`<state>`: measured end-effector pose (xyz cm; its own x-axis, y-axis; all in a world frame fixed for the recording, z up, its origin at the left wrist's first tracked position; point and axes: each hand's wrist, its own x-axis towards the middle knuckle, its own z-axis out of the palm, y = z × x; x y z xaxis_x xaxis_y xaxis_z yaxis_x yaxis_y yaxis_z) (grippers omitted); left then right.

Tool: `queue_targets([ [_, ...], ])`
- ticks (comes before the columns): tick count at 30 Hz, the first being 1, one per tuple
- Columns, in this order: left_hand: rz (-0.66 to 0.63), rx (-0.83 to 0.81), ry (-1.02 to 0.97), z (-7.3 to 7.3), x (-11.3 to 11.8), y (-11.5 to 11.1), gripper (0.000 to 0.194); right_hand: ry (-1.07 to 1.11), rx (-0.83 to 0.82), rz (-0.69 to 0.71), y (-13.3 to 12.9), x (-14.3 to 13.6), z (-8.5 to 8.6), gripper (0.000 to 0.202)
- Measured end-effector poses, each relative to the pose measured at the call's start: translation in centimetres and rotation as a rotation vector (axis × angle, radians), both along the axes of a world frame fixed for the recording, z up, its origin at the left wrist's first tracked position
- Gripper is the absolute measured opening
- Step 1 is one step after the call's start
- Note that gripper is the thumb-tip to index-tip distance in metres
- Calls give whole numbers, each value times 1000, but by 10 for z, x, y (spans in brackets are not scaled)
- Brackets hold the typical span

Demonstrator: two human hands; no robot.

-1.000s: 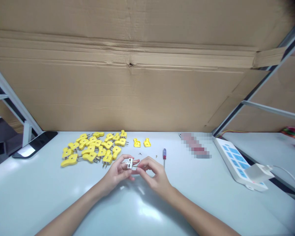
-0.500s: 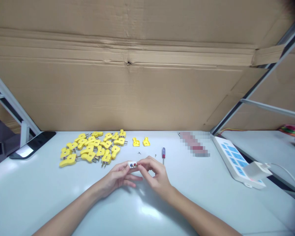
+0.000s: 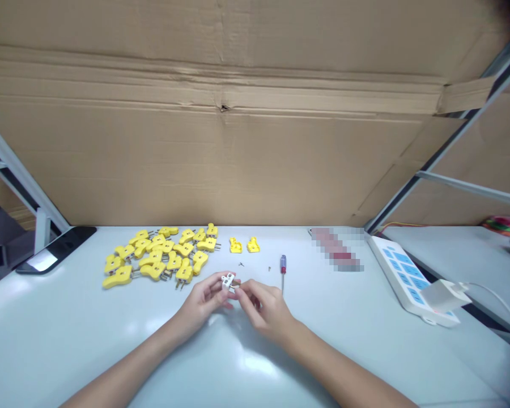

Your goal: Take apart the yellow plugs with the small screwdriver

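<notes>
Head | left hand (image 3: 204, 299) pinching white block (image 3: 228, 281) above tabletop (image 3: 68, 340) | right hand (image 3: 267, 306) pinching at its prongs (image 3: 237, 283), exact contact hard to see | from block: plugs (image 3: 152, 257) 10 o'clock, shells (image 3: 235, 246) 12 to 1 o'clock, screwdriver (image 3: 283, 264) just above 3 o'clock

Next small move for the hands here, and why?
Probably check that both metal pins sit firmly in the white plug insert. The left hand holds the insert and the right hand pinches at its pins, but I can't tell how well they're seated. The yellow shell halves lie apart and the screwdriver is down, so checking now seems easiest.
</notes>
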<state>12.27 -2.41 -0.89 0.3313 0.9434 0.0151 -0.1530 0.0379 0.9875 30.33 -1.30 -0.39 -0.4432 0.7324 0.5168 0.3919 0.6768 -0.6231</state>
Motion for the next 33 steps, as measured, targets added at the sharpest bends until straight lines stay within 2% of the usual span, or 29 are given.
queue_targets([
  [2, 31, 56, 70, -4, -1, 1, 58, -69, 41, -16, 1, 0, -3, 28],
  [6, 94, 143, 203, -11, -3, 2, 52, -187, 109, -28, 4, 1, -5, 27],
  [11, 141, 153, 264, -11, -4, 1, 46, -145, 4, 9, 5, 1, -7, 27],
  [20, 162, 111, 238, -9, 1, 1, 37, -26, -405, 64, 7, -3, 3, 31],
  [22, 140, 95, 221, -8, 2, 0, 37, -71, -405, 108, 8, -3, 4, 31],
  [27, 61, -7, 143, 1, 1, -1, 39, -138, -286, 202, 8, -4, 4, 27],
  [30, 53, -59, 126, 6, 1, -1, 41, -129, -303, 218, 7, -5, 5, 26],
  [33, 64, -32, 111, 7, 2, -2, 37, -74, -368, 248, 4, -7, 7, 30],
])
